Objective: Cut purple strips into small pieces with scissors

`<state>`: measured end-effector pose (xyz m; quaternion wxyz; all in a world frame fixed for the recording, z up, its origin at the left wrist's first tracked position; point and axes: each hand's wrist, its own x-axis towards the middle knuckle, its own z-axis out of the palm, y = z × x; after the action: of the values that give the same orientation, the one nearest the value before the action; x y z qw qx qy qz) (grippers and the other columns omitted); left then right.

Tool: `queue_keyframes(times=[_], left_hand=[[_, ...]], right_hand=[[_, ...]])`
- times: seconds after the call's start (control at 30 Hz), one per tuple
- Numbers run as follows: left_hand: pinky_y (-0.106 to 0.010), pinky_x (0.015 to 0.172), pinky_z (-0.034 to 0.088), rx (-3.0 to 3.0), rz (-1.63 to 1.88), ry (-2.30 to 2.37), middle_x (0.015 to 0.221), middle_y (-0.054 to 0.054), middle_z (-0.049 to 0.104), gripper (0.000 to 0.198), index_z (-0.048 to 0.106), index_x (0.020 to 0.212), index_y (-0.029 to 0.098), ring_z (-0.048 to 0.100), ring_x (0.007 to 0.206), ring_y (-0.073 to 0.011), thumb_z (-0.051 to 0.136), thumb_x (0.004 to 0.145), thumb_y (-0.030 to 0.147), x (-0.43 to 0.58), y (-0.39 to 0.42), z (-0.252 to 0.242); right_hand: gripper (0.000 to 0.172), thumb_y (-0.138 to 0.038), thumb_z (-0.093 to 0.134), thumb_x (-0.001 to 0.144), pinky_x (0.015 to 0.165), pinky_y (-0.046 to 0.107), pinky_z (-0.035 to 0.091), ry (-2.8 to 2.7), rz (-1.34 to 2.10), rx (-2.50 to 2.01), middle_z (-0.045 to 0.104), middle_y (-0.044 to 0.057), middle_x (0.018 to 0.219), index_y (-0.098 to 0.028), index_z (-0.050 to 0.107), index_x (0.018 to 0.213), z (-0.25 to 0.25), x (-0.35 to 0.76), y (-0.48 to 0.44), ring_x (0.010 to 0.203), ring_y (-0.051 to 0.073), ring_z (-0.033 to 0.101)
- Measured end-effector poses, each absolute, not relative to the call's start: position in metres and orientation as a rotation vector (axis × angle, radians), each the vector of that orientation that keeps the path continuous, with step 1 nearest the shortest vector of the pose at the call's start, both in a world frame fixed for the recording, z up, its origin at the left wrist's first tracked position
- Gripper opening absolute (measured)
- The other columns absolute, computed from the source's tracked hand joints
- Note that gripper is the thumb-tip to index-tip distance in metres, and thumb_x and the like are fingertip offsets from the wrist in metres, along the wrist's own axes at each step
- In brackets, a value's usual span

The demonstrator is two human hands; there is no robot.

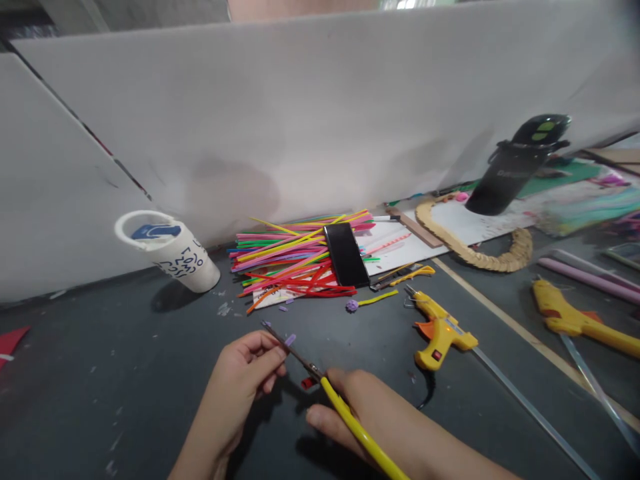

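My right hand (373,417) grips yellow-handled scissors (350,417), whose thin blades (287,343) point up and left. My left hand (245,380) pinches a small purple strip piece (290,340) right at the blades. A tiny red scrap (307,383) lies on the dark table between my hands. Behind them sits a pile of coloured strips (295,263) with a black phone (346,254) on top. A small purple rolled piece (352,305) and a yellow strip (377,299) lie just in front of the pile.
A white cup (173,257) with writing leans at the left. Two yellow glue guns (440,330) (575,319) lie on the right, near a black bottle (515,167), a woven ring (480,257) and pink rods (590,277). White boards (300,113) wall off the back.
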<state>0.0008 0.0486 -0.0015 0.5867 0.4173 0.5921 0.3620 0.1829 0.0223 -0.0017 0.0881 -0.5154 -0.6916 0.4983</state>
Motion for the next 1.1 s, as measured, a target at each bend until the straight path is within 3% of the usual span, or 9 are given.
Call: queue_keyframes(times=[0.53, 0.83, 1.03, 1.1], left_hand=[[-0.013, 0.033, 0.015, 0.898, 0.784, 1.393, 0.044, 0.003, 0.052, 0.019, 0.055, 0.054, 0.013, 0.031, 0.033, -0.0017, 0.063, 0.065, 0.026, 0.0, 0.056, -0.016], [-0.012, 0.033, 0.017, 0.898, 0.755, 1.33, 0.047, 0.003, 0.054, 0.018, 0.057, 0.06, 0.013, 0.034, 0.034, -0.0015, 0.064, 0.068, 0.027, -0.005, 0.058, -0.021], [-0.014, 0.034, 0.028, 0.914, 0.583, 1.146, 0.052, -0.004, 0.06, 0.017, 0.063, 0.062, 0.008, 0.045, 0.036, -0.0044, 0.066, 0.067, 0.025, 0.015, 0.049, -0.025], [-0.015, 0.034, 0.031, 0.897, 0.564, 1.085, 0.052, -0.003, 0.06, 0.016, 0.062, 0.069, 0.009, 0.047, 0.037, -0.0056, 0.066, 0.067, 0.024, 0.022, 0.045, -0.029]], right_hand=[[0.041, -0.051, 0.034, 0.086, 0.052, 0.022, 0.031, -1.986, 1.667, -1.605, 0.05, 0.0, 0.065, -0.017, 0.052, 0.076, -0.006, 0.176, 0.027, 0.055, 0.011, 0.041], [0.038, -0.048, 0.042, 0.083, 0.047, 0.02, 0.029, -1.884, 1.678, -1.544, 0.048, -0.001, 0.061, -0.014, 0.056, 0.075, -0.016, 0.179, 0.031, 0.052, 0.009, 0.038], [0.004, -0.017, 0.054, 0.071, 0.052, 0.018, 0.034, -1.719, 1.405, -1.488, 0.05, -0.002, 0.061, -0.014, 0.054, 0.072, -0.023, 0.19, 0.046, 0.056, 0.01, 0.043], [0.007, -0.012, 0.052, 0.068, 0.054, 0.018, 0.036, -1.721, 1.371, -1.461, 0.052, -0.003, 0.061, -0.014, 0.055, 0.074, -0.022, 0.189, 0.046, 0.057, 0.01, 0.045]])
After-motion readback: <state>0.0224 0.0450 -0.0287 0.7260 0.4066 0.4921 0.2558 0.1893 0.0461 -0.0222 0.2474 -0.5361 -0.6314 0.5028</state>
